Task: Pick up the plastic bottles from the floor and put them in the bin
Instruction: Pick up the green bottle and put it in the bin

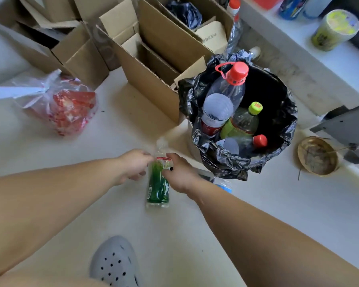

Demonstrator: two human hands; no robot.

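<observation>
A clear plastic bottle with a green label (158,188) lies on the pale floor in the middle of the view. My left hand (135,165) and my right hand (179,174) close on its upper part from either side. To the right stands the bin (278,129), lined with a black bag. It holds several bottles: a large clear one with a red cap and handle (229,85), one with a lime-green cap (244,123), one with a red label (215,114) and one with a small red cap (244,142).
Open cardboard boxes (151,59) stand behind and left of the bin. A clear bag of red items (64,106) lies at the left. A brass bowl (317,155) sits right of the bin. A blue-and-clear wrapper (222,184) lies near my right wrist. My grey shoe (114,264) is below.
</observation>
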